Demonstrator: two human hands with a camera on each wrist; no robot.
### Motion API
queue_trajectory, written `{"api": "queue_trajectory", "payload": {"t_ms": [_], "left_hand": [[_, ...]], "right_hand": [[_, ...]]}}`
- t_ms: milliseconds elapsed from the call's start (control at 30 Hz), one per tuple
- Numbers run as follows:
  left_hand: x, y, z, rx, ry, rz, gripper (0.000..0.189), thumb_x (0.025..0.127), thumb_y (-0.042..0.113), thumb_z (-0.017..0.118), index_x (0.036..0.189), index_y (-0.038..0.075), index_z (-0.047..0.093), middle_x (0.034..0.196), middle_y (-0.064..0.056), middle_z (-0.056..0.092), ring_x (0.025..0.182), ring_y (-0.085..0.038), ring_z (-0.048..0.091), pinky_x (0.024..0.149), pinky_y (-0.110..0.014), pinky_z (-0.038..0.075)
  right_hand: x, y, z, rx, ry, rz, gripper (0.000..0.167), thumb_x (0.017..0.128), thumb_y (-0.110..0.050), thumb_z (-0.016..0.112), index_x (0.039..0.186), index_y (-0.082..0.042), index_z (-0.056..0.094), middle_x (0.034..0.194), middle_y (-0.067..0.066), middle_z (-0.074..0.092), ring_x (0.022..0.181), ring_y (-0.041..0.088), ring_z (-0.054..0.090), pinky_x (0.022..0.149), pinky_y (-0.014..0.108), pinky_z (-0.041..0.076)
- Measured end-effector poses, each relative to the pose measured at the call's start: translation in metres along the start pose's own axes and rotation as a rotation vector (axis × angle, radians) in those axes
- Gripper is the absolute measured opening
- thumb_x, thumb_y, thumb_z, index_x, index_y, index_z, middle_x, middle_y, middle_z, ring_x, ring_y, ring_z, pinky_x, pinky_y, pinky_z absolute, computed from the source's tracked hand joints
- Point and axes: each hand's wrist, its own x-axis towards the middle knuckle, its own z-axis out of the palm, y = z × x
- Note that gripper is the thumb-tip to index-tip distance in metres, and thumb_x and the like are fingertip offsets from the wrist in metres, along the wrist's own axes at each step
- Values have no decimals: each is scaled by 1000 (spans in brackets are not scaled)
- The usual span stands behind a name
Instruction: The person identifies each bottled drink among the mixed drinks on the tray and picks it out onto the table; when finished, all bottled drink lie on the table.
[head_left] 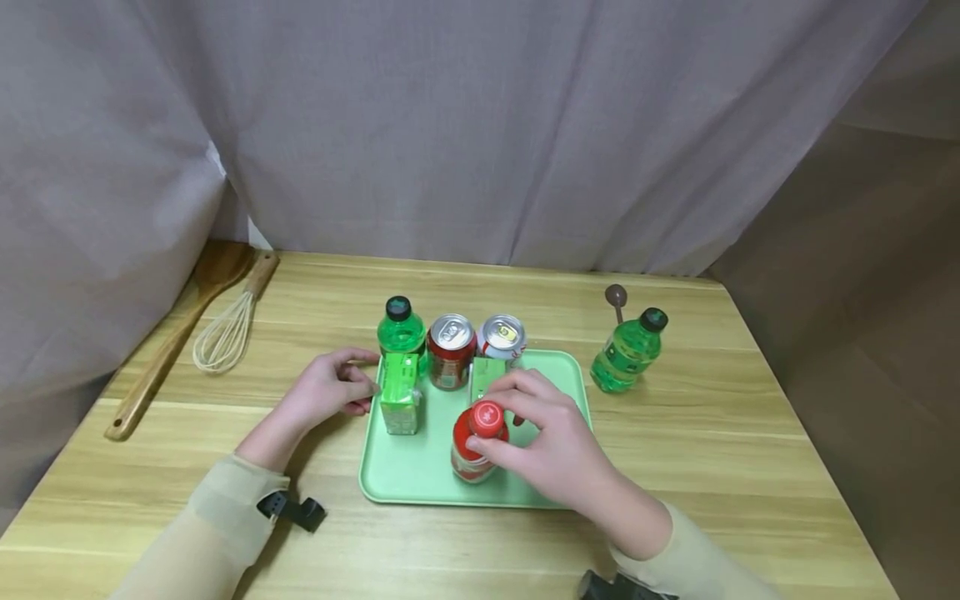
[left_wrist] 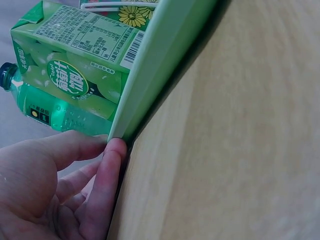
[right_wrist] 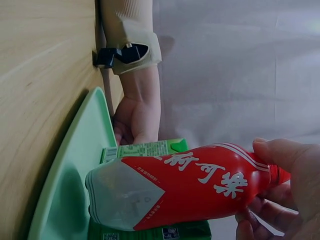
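My right hand (head_left: 551, 433) grips a bottle with a red cap and red-and-white label (head_left: 471, 450) by its neck, over the front middle of the light green tray (head_left: 540, 492). In the right wrist view the bottle (right_wrist: 200, 187) has its base close over the tray floor. With thumb and forefinger, my left hand (head_left: 333, 383) pinches the tray's left rim (left_wrist: 150, 75). Beside that hand, a green juice carton (head_left: 400, 396) stands on the tray. Behind it are a green bottle with a black cap (head_left: 401, 333) and two cans, one dark red (head_left: 450, 354), one silver-topped (head_left: 502, 335). A second carton (head_left: 486, 372) is partly hidden by my right hand.
To the right of the tray, another green bottle (head_left: 628, 352) stands on the wooden table (head_left: 705, 450), with a small brown spoon (head_left: 617, 297) behind it. A wooden spatula (head_left: 172, 342) and a whisk (head_left: 228, 329) lie at the left. Grey curtain (head_left: 420, 133) hangs behind.
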Motion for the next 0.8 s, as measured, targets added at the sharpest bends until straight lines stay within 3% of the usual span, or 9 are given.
{"api": "queue_trajectory", "payload": {"t_ms": [533, 800], "left_hand": [[2, -2, 0, 18, -1, -1, 56, 93, 3, 69, 146, -1, 51, 95, -16, 71, 74, -21, 70, 67, -35, 66], [2, -4, 1, 18, 8, -12, 53, 92, 2, 69, 143, 1, 54, 93, -16, 71, 74, -23, 71, 67, -36, 66]], "right_hand": [[-5, 0, -24, -51, 16, 109, 29, 77, -18, 92, 103, -17, 79, 109, -13, 67, 94, 10, 59, 70, 25, 56], [-9, 4, -34, -54, 24, 107, 28, 77, -15, 92, 102, -20, 79, 106, -15, 67, 93, 10, 58, 69, 24, 54]]}}
